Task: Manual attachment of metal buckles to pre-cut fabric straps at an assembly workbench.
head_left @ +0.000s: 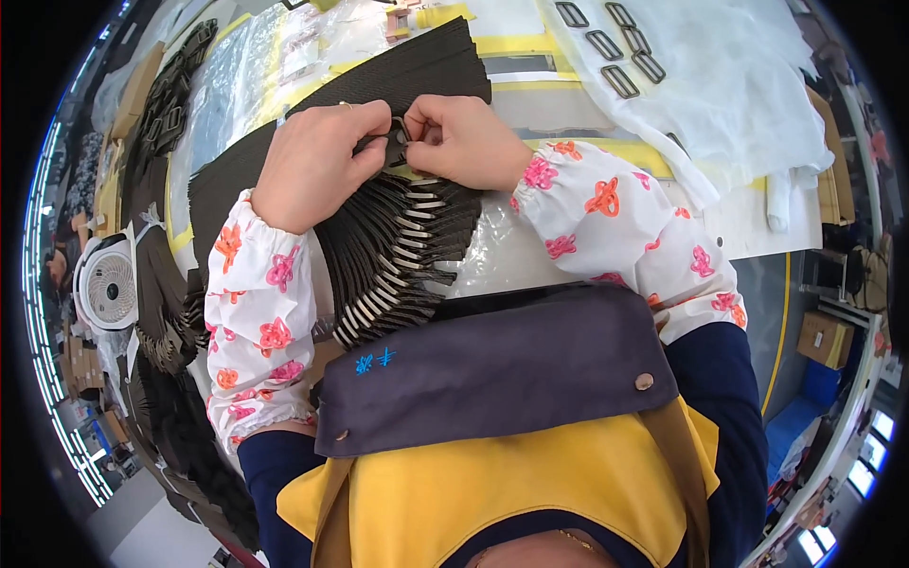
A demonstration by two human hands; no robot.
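Note:
My left hand [317, 156] pinches the end of a dark leather-like strap, thumb against fingers. Close beside it, my right hand [464, 142] has its fingers curled in a pinch on a small metal buckle [401, 128] at that strap end. The fingertips hide part of the buckle. Under both hands lies a large fan of dark straps [417, 71], overlapping one another. Nearer to me, a second bunch of dark straps [365, 237] is spread out, with a row of metal buckles [383, 279] along it, reaching down to my apron's edge.
Several loose rectangular buckles [620, 81] lie on a white plastic sheet [720, 85] at the far right of the table. More dark straps [166, 123] with buckles hang along the left edge, above a white fan [106, 284]. A cardboard box [824, 339] stands beyond the table on the right.

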